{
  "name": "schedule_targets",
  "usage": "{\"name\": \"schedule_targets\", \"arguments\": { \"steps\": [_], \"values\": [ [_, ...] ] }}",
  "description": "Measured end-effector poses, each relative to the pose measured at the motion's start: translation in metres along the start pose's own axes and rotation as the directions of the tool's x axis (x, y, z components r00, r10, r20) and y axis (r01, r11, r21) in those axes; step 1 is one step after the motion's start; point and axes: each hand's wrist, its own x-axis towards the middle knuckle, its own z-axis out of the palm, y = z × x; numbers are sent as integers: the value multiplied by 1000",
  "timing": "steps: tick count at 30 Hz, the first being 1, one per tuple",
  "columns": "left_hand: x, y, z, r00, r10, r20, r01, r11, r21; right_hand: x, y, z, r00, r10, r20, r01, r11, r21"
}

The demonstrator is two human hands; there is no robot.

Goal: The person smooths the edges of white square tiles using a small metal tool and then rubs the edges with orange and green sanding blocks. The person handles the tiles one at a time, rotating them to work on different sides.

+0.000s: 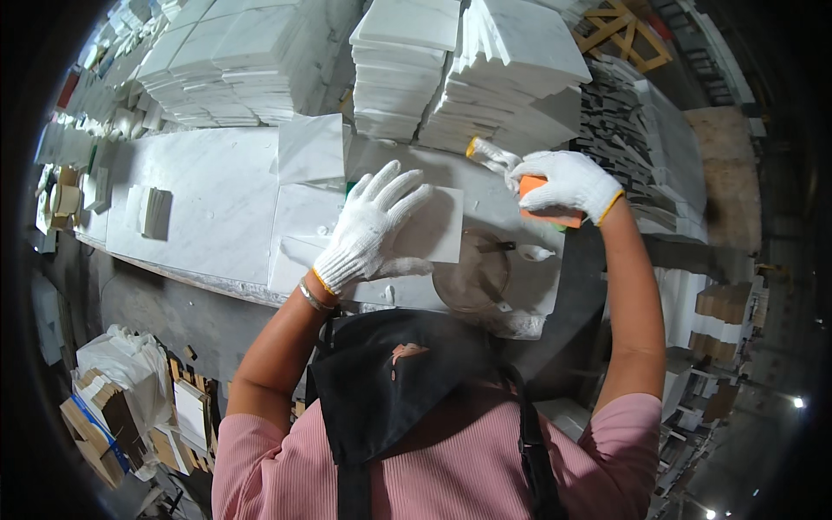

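My left hand (371, 225), in a white knit glove with a yellow cuff, lies with fingers spread over a square white marble tile (446, 227) on the worktable. My right hand (576, 184), gloved alike, is closed around an orange block (536, 188) with some green at its lower edge, to the right of the tile. Beside its fingertips is a crumpled white knit glove (495, 158) with a yellow cuff; I cannot tell whether the hand touches it. A round brownish disc or dish (471, 276) sits just right of the tile, near a small white object (535, 253).
Tall stacks of marble tiles (406, 78) line the table's far side. Another tile (310, 149) lies beyond my left hand, and a small tile stack (149, 211) stands farther left. Dark-edged pieces (615, 130) are piled at right. Cartons and white plastic wrap (121, 355) lie lower left.
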Motion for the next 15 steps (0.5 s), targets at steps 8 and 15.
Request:
{"name": "schedule_targets", "arguments": {
  "steps": [8, 15],
  "values": [
    [-4, 6, 4, 997, -60, -56, 61, 998, 6, -5, -51, 79, 840, 304, -449, 158, 656, 738],
    [-4, 8, 4, 996, -82, -46, 84, 996, 28, -4, -91, 148, 632, 558, -537, 422, 333, 843]
  ]
}}
